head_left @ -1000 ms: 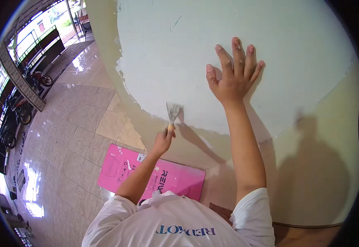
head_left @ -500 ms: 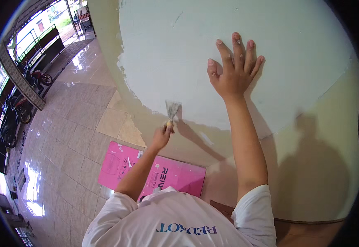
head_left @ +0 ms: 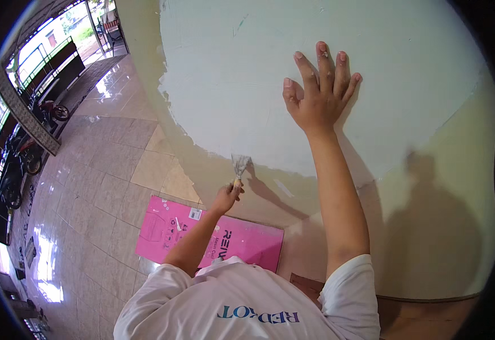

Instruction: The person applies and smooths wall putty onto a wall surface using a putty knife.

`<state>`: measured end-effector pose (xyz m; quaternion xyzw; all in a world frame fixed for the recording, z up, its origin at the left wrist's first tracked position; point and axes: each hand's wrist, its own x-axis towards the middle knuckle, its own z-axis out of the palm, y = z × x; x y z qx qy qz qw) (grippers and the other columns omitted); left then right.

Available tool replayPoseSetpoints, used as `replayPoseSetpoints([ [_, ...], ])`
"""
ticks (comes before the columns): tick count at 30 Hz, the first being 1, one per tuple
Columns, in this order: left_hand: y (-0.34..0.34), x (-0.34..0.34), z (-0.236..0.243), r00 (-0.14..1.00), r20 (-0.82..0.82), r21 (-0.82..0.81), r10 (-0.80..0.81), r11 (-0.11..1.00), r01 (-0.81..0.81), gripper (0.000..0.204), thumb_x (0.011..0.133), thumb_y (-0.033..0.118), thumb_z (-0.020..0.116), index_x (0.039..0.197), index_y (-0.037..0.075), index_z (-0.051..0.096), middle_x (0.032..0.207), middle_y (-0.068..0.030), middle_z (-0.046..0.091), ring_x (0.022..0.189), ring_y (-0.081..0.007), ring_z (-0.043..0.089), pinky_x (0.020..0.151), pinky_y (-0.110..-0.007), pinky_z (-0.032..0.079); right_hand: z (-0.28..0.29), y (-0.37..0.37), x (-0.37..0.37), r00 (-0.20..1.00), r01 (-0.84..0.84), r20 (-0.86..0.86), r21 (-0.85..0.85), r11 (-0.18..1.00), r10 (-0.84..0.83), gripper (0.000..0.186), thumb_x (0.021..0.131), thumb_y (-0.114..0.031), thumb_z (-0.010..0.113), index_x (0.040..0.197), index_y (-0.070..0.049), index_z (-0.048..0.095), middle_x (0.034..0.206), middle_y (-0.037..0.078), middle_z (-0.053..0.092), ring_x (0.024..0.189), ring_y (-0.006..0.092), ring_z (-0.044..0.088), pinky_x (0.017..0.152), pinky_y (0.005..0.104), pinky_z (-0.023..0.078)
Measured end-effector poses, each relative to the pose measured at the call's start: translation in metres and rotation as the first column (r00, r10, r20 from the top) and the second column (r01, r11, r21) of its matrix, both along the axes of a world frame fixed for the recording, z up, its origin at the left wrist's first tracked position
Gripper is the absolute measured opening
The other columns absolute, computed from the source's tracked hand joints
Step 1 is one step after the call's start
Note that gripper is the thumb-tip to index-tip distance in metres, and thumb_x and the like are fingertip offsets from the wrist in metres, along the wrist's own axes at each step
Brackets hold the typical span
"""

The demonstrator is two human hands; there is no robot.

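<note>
My left hand (head_left: 226,198) is closed around the pale handle of a putty knife (head_left: 240,163). The knife's flared, smeared grey blade points up and meets the wall at the lower edge of a white coated patch (head_left: 236,102). My right hand (head_left: 320,109) lies on that patch with its fingers spread, farther up and to the right, and white specks mark its fingers. Bare yellowish wall (head_left: 213,184) borders the patch below and at the left. Shadows of my arms fall on the wall.
A flattened pink cardboard sheet (head_left: 253,243) lies on the floor below my left arm. Glossy tiles (head_left: 94,192) extend to the left. Motorcycles (head_left: 18,161) stand beside a patterned pillar (head_left: 23,113) at the far left, near a dark fence.
The putty knife and my left hand have moved down the wall, toward the patch's lower edge. My right hand keeps its place on the wall; the view has shifted slightly.
</note>
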<state>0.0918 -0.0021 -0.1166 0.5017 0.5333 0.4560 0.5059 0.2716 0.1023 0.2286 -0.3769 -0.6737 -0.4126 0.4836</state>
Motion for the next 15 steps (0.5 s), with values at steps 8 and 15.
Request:
replayPoseSetpoints([
  [8, 0.004, -0.016, 0.000, 0.998, -0.039, -0.022, -0.039, 0.999, 0.038, 0.049, 0.097, 0.045, 0.046, 0.108, -0.002, 0.058, 0.085, -0.0083, 0.063, 0.071, -0.0128, 0.056, 0.064, -0.027, 0.049, 0.003, -0.001, -0.003, 1.000, -0.010, -0.006, 0.022, 1.000, 0.010, 0.043, 0.086, -0.041, 0.052, 0.127, -0.029, 0.054, 0.145, 0.001, 0.041, 0.139, 0.0311, 0.025, 0.112, 0.0536, 0.001],
  [15, 0.021, 0.009, 0.015, 0.997, -0.069, 0.034, -0.035, 0.999, 0.038, 0.047, 0.096, 0.042, 0.048, 0.102, -0.003, 0.060, 0.084, -0.0102, 0.066, 0.067, -0.0145, 0.058, 0.064, -0.029, 0.050, -0.003, 0.003, 0.001, 0.999, -0.018, -0.026, 0.025, 1.000, 0.019, 0.043, 0.083, -0.041, 0.052, 0.126, -0.034, 0.054, 0.148, -0.002, 0.037, 0.139, 0.0294, 0.026, 0.111, 0.0582, 0.004],
])
